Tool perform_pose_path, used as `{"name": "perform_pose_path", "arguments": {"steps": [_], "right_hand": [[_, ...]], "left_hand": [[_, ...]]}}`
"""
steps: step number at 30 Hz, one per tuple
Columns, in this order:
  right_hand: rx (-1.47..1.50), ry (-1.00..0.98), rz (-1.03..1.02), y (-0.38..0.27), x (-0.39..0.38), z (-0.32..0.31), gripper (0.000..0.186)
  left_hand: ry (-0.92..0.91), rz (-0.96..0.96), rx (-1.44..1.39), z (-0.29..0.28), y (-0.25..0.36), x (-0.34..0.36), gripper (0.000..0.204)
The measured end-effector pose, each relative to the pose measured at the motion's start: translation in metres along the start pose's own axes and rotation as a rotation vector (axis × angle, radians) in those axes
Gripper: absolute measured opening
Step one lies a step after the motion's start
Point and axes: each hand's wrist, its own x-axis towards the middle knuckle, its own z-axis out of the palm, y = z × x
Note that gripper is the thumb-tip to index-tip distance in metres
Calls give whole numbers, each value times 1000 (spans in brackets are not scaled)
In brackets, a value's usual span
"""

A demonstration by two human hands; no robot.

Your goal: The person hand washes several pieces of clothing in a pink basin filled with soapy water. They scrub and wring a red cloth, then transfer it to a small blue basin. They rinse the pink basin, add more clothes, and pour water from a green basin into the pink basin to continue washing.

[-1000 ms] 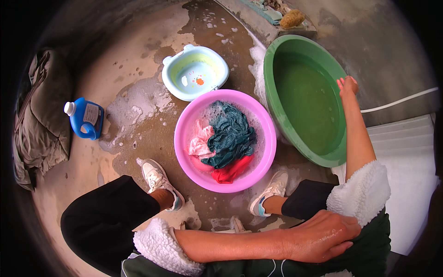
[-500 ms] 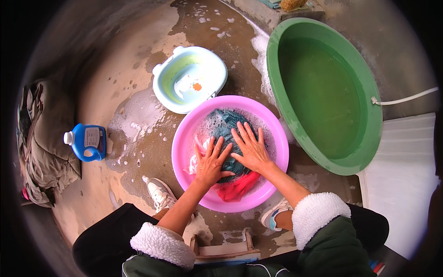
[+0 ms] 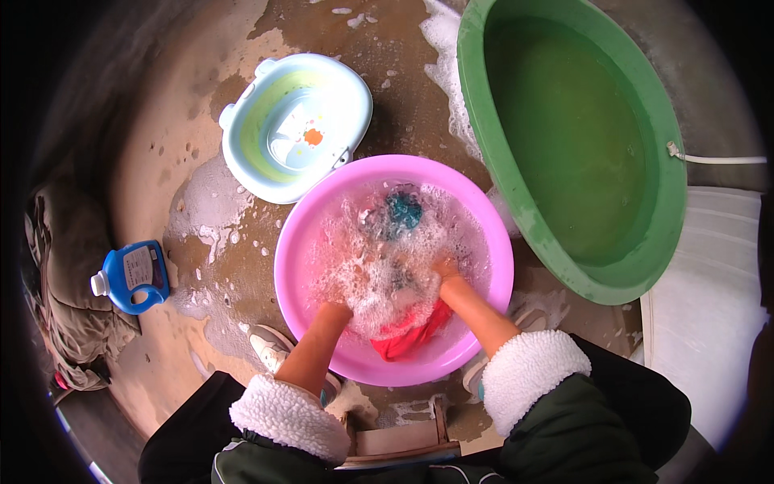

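In front of me stands a pink basin (image 3: 294,331) of soapy water. Both of my hands are sunk in it past the wrist or nearly so, with foam over the fingers. My left hand (image 3: 334,310) goes under at the left of the foam, and my right hand (image 3: 446,273) at the right. Between them a red cloth (image 3: 411,332) shows at the near side of the water. Farther off, a bunched dark teal cloth (image 3: 404,210) pokes through the suds. Whether my fingers grip any cloth is hidden.
A pale blue basin (image 3: 242,165) touches the pink one at far left. The large green tub (image 3: 544,242) on the right holds water, with a white hose (image 3: 717,160) at its rim. A blue detergent bottle (image 3: 139,276) and a padded garment (image 3: 81,282) are at left. Wet, sudsy floor surrounds the basin.
My hands, spread flat on the cloths before, have plunged into the water. Foam has churned up over them, and most of the teal cloth has gone under. The view has shifted slightly.
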Motion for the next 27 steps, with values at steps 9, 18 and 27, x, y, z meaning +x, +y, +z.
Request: {"name": "perform_pose_path", "arguments": {"steps": [9,18,27], "right_hand": [[233,403,164,-14,7,-15,40],[707,313,-276,-69,-38,-71,29],[667,498,-348,-85,-88,-131,23]], "left_hand": [[199,0,-568,-20,-8,5,30],[132,-319,-1403,-88,27,-33,30],[-277,-271,-1569,-133,43,-80,26]]}}
